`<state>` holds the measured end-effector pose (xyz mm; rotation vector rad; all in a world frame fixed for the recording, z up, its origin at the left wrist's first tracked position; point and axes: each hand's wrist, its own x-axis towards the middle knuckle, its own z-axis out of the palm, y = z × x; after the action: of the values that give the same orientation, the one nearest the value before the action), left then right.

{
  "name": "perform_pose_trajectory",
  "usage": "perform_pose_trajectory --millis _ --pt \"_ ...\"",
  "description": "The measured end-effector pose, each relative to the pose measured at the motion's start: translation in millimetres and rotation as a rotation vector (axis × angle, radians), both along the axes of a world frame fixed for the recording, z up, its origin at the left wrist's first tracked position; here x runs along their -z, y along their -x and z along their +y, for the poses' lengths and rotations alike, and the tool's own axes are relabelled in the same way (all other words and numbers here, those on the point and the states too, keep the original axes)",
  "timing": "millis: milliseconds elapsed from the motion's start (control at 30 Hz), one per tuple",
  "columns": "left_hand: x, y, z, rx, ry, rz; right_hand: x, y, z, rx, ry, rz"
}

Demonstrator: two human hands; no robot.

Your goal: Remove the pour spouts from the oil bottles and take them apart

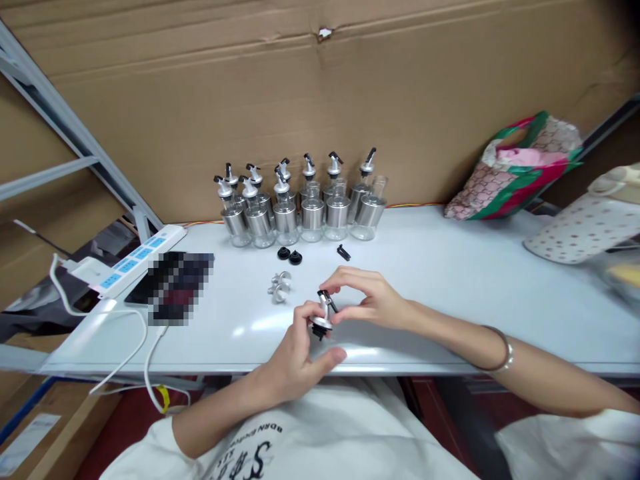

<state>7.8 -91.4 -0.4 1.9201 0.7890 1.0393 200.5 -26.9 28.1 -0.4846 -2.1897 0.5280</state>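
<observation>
Between my hands, near the table's front edge, is a silver and black pourer top (323, 320). My left hand (303, 353) grips its silver collar with curled fingers, the thumb apart below. My right hand (367, 300) pinches the black flip lever on its upper right side. Beyond them lie two silver spout pieces (280, 287), two black stoppers (290, 255) and a loose black lever (343, 253). Several glass bottles with steel bands (313, 215) stand in rows at the back; many carry pourer tops (250, 187), while some front ones at the right have bare necks.
At the left are a white power strip (143, 259), a blurred-out dark device (183, 287) and white cables (145, 357). A patterned bag (515, 167) and a dotted white container (575, 227) occupy the right side. Cardboard (250, 100) rises behind the table (450, 280).
</observation>
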Motion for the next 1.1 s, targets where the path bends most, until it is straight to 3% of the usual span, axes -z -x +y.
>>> perform_pose_trajectory --millis 200,400,567,733,933,1100 --pt "5.3 -3 1 -0.1 0.018 0.1 2.0 4 -2 0.036 -0.15 -0.174" --pt "6.4 -5 5 -0.023 -0.121 0.125 10.9 6 1 0.113 -0.497 -0.256" --pt "7.5 -7 6 0.075 -0.213 0.049 1.0 -1 4 0.119 -0.386 -0.082" --pt "7.8 -7 4 -0.012 -0.151 0.027 -10.3 -24 29 0.407 -0.265 -0.172" --pt "3.9 -7 3 -0.024 -0.096 0.14 16.4 -59 76 0.629 -0.066 -0.362" --pt "4.7 -7 4 -0.023 -0.09 0.15 28.0 -64 87 0.671 0.035 -0.486"
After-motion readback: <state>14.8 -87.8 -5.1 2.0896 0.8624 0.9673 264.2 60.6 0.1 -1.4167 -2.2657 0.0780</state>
